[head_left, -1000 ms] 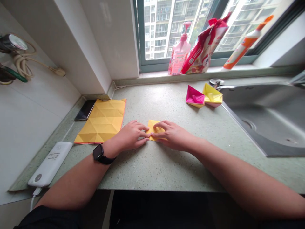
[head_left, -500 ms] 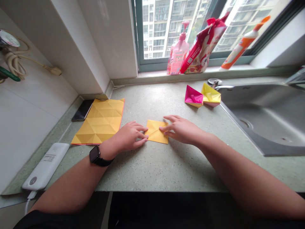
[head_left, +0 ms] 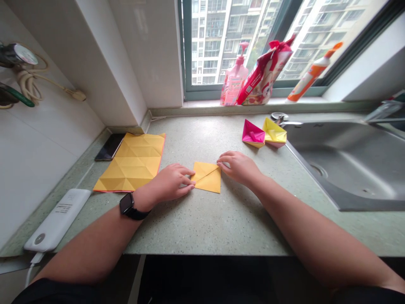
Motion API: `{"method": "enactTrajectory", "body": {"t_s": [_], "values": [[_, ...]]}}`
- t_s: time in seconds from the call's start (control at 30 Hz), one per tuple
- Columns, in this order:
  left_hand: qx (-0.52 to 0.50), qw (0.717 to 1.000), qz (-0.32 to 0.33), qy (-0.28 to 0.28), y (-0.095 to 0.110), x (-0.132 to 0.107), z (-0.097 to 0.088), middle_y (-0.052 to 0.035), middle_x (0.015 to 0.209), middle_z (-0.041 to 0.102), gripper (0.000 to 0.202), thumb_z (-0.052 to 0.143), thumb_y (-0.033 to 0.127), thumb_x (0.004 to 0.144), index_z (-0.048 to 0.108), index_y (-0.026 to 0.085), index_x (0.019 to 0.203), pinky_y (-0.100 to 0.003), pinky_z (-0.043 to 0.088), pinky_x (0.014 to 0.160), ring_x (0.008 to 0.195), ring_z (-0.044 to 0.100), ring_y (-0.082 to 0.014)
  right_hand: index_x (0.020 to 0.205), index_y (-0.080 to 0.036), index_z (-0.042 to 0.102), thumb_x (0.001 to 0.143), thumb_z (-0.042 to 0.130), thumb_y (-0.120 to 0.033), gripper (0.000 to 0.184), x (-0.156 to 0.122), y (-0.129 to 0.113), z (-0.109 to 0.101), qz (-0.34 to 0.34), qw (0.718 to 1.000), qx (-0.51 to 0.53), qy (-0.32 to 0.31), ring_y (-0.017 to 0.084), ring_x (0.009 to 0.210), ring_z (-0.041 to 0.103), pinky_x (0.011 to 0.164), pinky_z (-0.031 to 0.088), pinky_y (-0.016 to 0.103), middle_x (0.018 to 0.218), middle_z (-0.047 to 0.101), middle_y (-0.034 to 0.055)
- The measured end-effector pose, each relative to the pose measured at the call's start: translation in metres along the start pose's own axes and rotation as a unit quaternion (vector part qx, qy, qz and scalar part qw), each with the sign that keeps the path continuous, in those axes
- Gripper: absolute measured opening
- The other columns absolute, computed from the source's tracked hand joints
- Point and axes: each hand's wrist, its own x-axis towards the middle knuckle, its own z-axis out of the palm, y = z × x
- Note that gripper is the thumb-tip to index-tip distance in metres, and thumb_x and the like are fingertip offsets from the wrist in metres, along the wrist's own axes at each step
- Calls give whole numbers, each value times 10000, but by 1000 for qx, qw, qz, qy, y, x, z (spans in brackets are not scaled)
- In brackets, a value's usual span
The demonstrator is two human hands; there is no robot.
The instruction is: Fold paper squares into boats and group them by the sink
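A: Nearest, lower left of the frame?
B: White power bank (head_left: 58,219) on the worktop (head_left: 221,228), cable plugged into the near end.

A: And centre?
B: Folded yellow paper square (head_left: 208,181), lying flat, diagonal seam uppermost. Set between two grips: left grip (head_left: 171,181) loosely parted, fingertips on the left edge and hiding a little of it; right grip (head_left: 240,166) narrow, fingertips at the upper right corner. Can't tell whether pinching there.

A: Left of centre?
B: Creased yellow sheet (head_left: 133,160), lower right corner masked by the left grip. Just beside, dark phone (head_left: 109,147).

A: Right side?
B: Steel sink (head_left: 363,205); near its far left corner, magenta paper boat (head_left: 253,134) and yellow paper boat (head_left: 275,133), well apart from the square.

A: Farthest, top?
B: Below the window, pink pump bottle (head_left: 234,86), red bag (head_left: 264,76), tilted orange-and-white bottle (head_left: 307,80).
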Motion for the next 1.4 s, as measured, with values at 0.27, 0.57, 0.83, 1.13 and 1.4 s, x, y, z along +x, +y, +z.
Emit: {"method": "enactTrajectory", "body": {"t_s": [0.27,0.57,0.83,1.13,1.4], "values": [[25,999,-19,11,3,-1,6,-71,1292,809,181,714,292,1054,876,244,987,-443,566,973,1076,744,-263,971,-247,715,977,687,-237,31,-1,-5,9,-39,996,82,-17,302,1129,711,1006,560,466,1156,772,104],[23,999,-30,20,2,-2,9,-96,1324,775,153,705,277,1049,854,242,1038,-460,573,1004,1103,739,-269,956,-262,622,950,648,-264,26,0,-8,5,-8,979,202,-12,239,942,716,869,568,398,1002,767,51],[22,984,-88,150,1,-1,15,-136,1296,741,280,728,221,1009,643,188,1274,-425,619,923,1099,748,-277,1176,-263,720,1027,641,-343,187,-1,-16,-3,-61,935,337,91,235,949,722,891,605,426,992,760,51],[6,967,-63,246,7,3,2,-41,961,780,66,640,220,1084,698,213,1053,-361,557,854,905,731,-219,1204,-302,774,1040,663,-228,212,-3,-26,-15,-160,916,304,206,232,911,708,803,610,413,1006,747,49],[28,955,-39,293,4,2,-2,-32,983,779,107,637,173,1060,674,242,988,-446,552,1020,963,701,-228,940,-319,727,990,720,-253,83,-5,-28,-15,-165,924,253,233,262,1012,716,908,625,497,1055,733,48]]}}
